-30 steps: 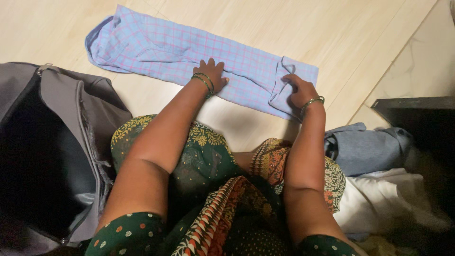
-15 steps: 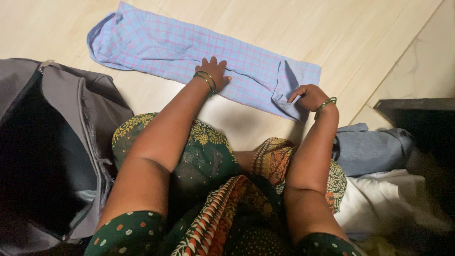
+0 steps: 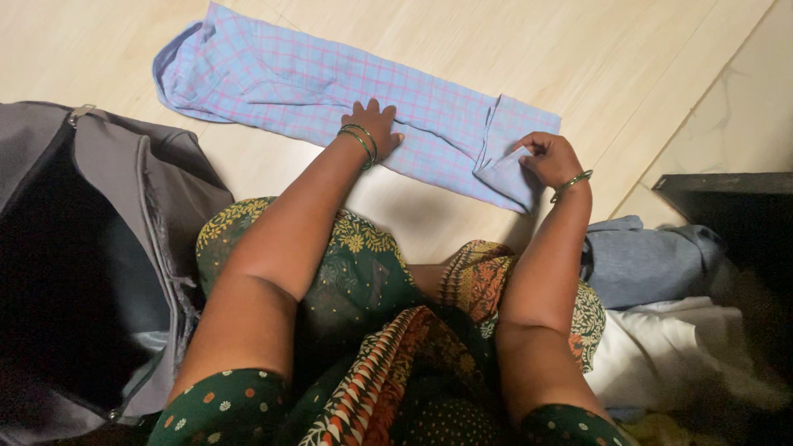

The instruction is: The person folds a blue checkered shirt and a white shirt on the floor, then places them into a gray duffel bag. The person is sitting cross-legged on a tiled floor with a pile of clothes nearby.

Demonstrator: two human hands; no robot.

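A long, narrow-folded light blue shirt with a pink check (image 3: 306, 83) lies across the pale wooden floor in front of me. My left hand (image 3: 373, 124) rests flat on its middle, fingers spread, pressing the cloth down. My right hand (image 3: 552, 157) pinches the right end of the shirt, where a flap of cloth is lifted and turned over toward the left. Both wrists carry green and gold bangles. My lap in a patterned green and orange dress fills the bottom of the view.
An open grey bag (image 3: 107, 198) with a dark inside lies at my left. At my right lie a folded grey-blue garment (image 3: 644, 256) and a white one (image 3: 669, 347). A dark piece of furniture (image 3: 735, 206) stands at the right edge.
My right hand has lifted the shirt's right end and moved slightly right, turning a flap of the cloth over. My left hand has stayed pressed on the middle.
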